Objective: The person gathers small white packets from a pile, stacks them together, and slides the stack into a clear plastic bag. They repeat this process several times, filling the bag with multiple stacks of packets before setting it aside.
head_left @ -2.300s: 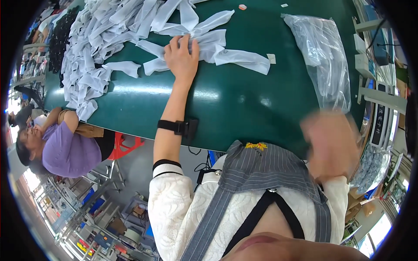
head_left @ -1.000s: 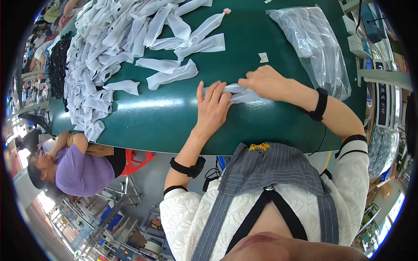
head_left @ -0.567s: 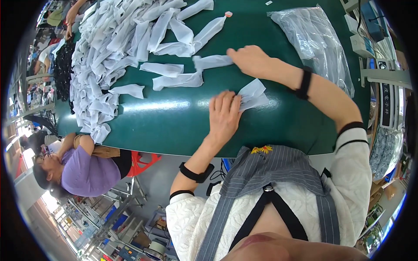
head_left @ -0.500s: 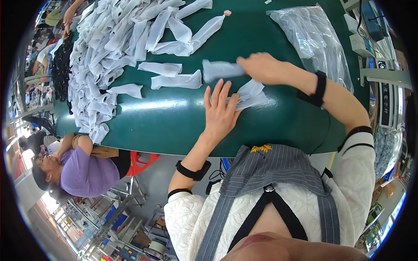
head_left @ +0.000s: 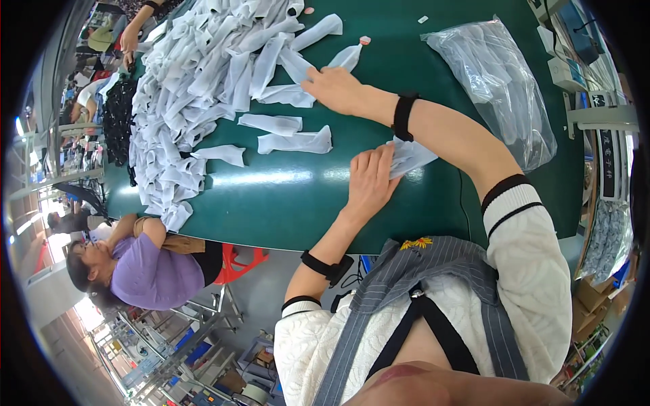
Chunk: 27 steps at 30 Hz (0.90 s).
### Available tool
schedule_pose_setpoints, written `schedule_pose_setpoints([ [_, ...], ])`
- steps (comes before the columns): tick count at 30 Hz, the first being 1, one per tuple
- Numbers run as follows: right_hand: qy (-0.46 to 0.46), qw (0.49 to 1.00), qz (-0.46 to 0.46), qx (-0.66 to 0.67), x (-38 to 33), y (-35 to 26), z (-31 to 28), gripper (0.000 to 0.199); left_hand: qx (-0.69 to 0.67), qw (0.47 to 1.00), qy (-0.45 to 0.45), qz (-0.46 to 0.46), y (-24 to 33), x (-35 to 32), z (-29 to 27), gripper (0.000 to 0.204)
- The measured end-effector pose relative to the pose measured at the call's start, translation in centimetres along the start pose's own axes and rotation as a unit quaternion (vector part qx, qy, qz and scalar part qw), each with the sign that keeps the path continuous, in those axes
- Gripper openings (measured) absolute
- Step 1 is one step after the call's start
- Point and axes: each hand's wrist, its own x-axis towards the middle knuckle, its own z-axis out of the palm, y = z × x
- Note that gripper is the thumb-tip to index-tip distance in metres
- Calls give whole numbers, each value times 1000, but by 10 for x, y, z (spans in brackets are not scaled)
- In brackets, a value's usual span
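Bench (head_left: 284, 220): green top, near edge running along the apron.

Left hand (head_left: 370, 177): inward of the near edge, fingers together, closed on one end of a few gathered sleeves (head_left: 414, 160), white, translucent, lying on the top; exact count not readable.

Right hand (head_left: 333, 89): farther from the near edge, palm down, thumb and fingertips at a loose sleeve (head_left: 296, 66); whether clamped on it, I cannot tell.

Loose pair: upper sleeve (head_left: 271, 124) and lower sleeve (head_left: 296, 141), just apart, between pile and left hand.

Pile (head_left: 196, 81): white sleeves, heaped and unsorted, filling the left part of the bench down toward the near-left corner.

Black heap (head_left: 119, 122): along the left edge, beside the pile.

Clear plastic bag (head_left: 497, 95): flat, pale contents, near the right edge.

Co-worker (head_left: 154, 271): purple top, seated off the near-left corner.

Progress, by judgement: early; a small batch is gathered, and the great bulk lies loose.
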Motion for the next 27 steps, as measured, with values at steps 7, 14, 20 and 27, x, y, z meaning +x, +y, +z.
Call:
schedule_pose_setpoints([
  [7, 142, 978, 84, 124, -66, 18, -111, 10, -51, 998, -43, -7, 19, -6, -7, 62],
  [14, 75, 748, 410, 517, -192, 29, -85, 7, -75, 991, -93, 57, 18, -13, -17, 66],
  [20, 48, 937, 274, 212, -216, -5, -103, 18, -80, 989, -103, 64, 20, -21, -20, 66],
  [27, -157, 965, 209, 5, -216, -9, -94, 32, -80, 981, -132, 113, 19, -7, -28, 62],
])
